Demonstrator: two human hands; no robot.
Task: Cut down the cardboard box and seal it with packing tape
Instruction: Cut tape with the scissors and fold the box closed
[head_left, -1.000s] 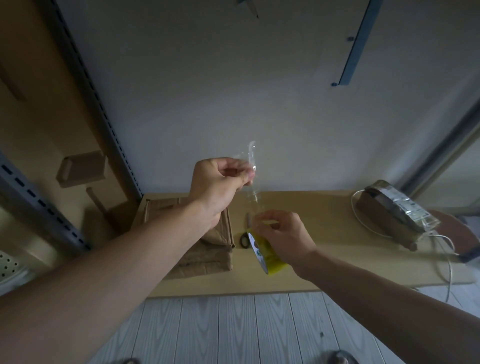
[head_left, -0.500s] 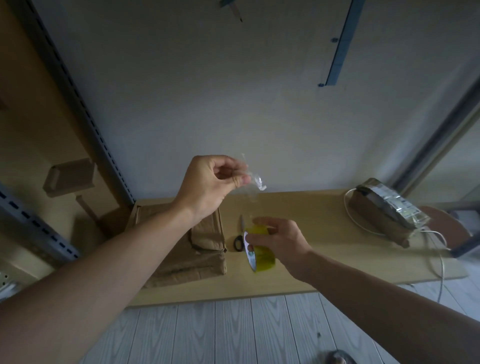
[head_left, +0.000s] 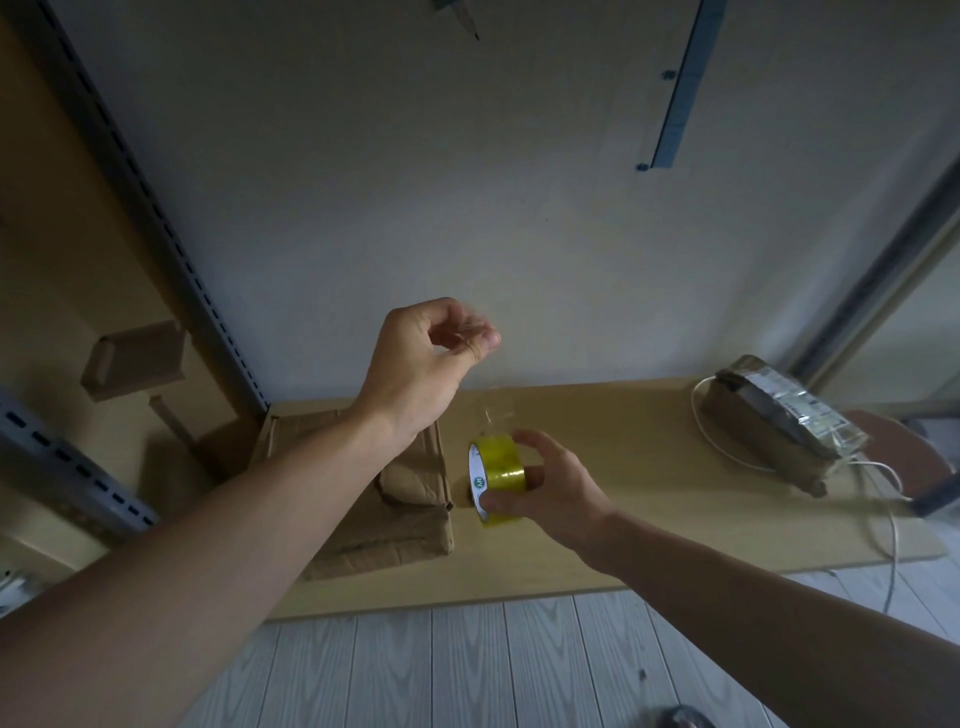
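The wooden board (head_left: 649, 457) carries a cardboard box (head_left: 395, 540), parcel (head_left: 779, 421), cable (head_left: 694, 410).

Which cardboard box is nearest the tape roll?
The crumpled box under the left forearm, beside the yellow tape roll; the other box, bearing a silvery package, sits far right.

1. One view only: head cam worn by the person, wide-angle, edges bowed. No 2nd view to share ground.
2. Faces fwd & down: wall (head_left: 467, 182) fills 12 o'clock, wooden bench (head_left: 649, 415) runs across the mid band, floor (head_left: 467, 665) at 6.
3. Sits close in. Forearms enter from 8 & 4 o'clock. L hand (head_left: 421, 364), pinching the tape strip (head_left: 493, 415), and R hand (head_left: 556, 488), gripping the packing tape roll (head_left: 498, 475), are near centre.
4. Frame limits: shelf upright (head_left: 171, 249) at 10, cardboard box (head_left: 415, 530) at 8 of centre, foil parcel (head_left: 779, 410) at 3.
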